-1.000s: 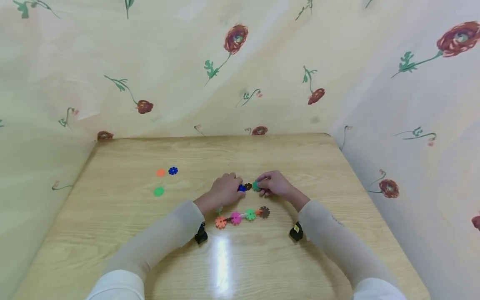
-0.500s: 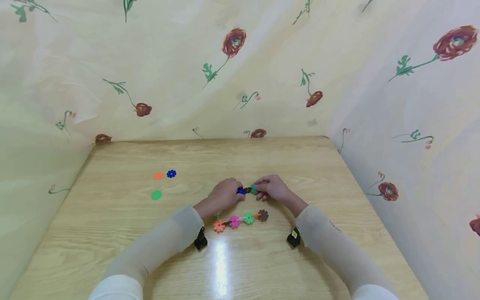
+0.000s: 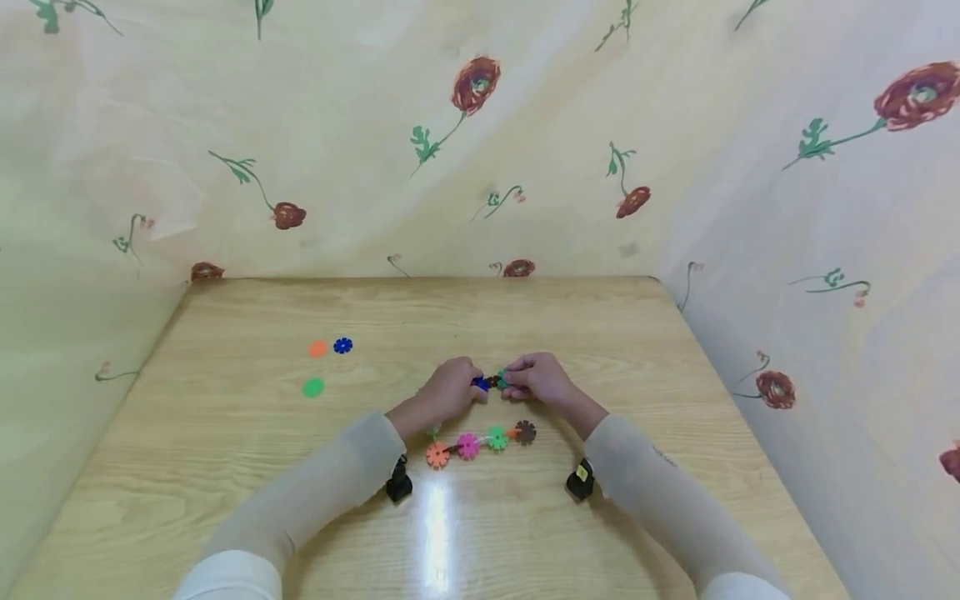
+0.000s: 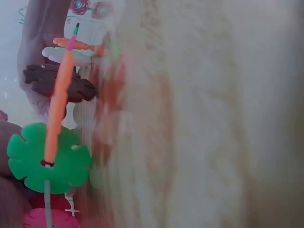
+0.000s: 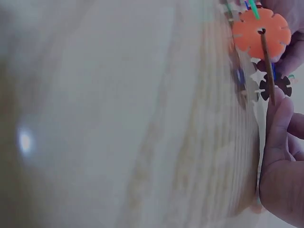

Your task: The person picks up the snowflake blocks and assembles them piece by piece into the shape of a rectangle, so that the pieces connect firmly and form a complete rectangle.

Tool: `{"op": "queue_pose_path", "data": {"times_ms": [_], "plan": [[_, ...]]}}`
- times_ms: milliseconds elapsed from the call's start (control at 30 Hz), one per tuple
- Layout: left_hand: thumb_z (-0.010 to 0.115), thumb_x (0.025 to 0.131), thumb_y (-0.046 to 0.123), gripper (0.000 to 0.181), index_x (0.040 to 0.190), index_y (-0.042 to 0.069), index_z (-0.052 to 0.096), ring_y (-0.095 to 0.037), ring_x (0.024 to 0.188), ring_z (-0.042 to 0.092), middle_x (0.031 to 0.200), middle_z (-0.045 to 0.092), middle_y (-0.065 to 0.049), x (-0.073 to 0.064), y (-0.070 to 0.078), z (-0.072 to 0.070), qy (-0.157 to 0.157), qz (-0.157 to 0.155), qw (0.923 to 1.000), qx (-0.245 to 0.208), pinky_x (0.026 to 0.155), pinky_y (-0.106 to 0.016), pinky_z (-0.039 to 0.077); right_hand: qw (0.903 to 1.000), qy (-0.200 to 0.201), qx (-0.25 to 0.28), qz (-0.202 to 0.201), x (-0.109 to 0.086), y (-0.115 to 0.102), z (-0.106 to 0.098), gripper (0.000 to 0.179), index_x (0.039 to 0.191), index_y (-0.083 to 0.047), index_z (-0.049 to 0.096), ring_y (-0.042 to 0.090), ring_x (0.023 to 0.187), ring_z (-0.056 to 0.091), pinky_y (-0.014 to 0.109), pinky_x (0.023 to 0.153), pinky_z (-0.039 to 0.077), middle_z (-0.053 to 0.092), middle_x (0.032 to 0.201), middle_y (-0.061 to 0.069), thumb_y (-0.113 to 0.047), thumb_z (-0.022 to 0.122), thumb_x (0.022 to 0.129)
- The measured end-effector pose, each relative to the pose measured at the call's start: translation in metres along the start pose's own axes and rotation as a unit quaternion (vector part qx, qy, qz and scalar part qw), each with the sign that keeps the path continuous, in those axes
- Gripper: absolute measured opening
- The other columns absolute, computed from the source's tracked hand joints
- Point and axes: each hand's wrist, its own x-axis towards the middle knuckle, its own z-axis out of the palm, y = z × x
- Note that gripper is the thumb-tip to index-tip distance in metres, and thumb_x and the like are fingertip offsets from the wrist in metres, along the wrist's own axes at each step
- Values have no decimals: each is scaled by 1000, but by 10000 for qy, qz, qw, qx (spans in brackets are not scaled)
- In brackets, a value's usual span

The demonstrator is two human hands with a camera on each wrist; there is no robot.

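Note:
At the middle of the table, my left hand (image 3: 452,388) pinches a blue notched plastic disc (image 3: 481,383). A dark brown disc (image 3: 493,382) stands out from its right side. My right hand (image 3: 542,379) pinches a green disc (image 3: 503,380) between thumb and fingers, up against the brown one; whether their notches interlock is too small to tell. Nearer me lies a chain of interlocked discs, among them a pink disc (image 3: 468,447), an orange disc (image 3: 437,455), a green disc (image 4: 71,164) and a brown disc (image 3: 526,432). The chain's left end is partly hidden by my left wrist.
Loose at the left lie an orange disc (image 3: 318,348), a blue disc (image 3: 342,345) and a green disc (image 3: 313,387). The wooden table (image 3: 600,542) meets flower-patterned sheeting (image 3: 360,167) at the back and sides. Black cameras (image 3: 580,481) hang below both wrists.
My right hand has moved slightly left with the green disc, closing the gap to the brown disc. The left hand keeps its hold on the blue disc. The other discs lie as before.

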Motion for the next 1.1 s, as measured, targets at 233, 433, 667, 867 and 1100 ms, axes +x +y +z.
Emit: {"op": "queue_pose_path", "data": {"times_ms": [233,433,667,867,1100], "plan": [[72,93,42,52,129,6,67,-20,80,59,98,68,-7,-2,-5,-15,-257,-193,9995,-72,74,-35,53,9967,-573,-570,6,6,-8,-9,21,115,6,65,21,74,72,31,66,61,73,91,17,-6,64,99],[49,106,39,44,123,3,67,-24,82,65,110,71,-12,-30,-34,-51,64,-1366,9875,-783,79,-42,57,9900,-842,-1114,-183,10,-9,-18,25,120,5,65,23,75,72,34,67,61,73,89,16,-13,59,103],[55,104,18,31,80,0,67,-19,53,61,68,64,-10,-66,-65,-57,-102,-2267,9413,-2498,48,-28,52,9917,-795,-999,-157,9,-4,-23,25,121,7,64,20,75,71,33,68,60,72,89,15,-10,58,103],[58,100,3,16,100,-5,72,-20,59,67,81,69,-16,-68,-61,-46,15,-2632,8974,-3541,53,-31,58,9940,-666,-829,-238,2,-5,-17,23,120,8,63,20,76,71,32,69,60,72,92,15,-5,58,102],[58,101,2,14,99,-5,70,-20,59,67,82,69,-17,-70,-56,-40,23,-2719,8861,-3754,53,-30,58,9945,-534,-789,-444,4,0,-12,20,116,9,64,19,72,70,30,65,60,72,86,15,-3,58,101]]}}
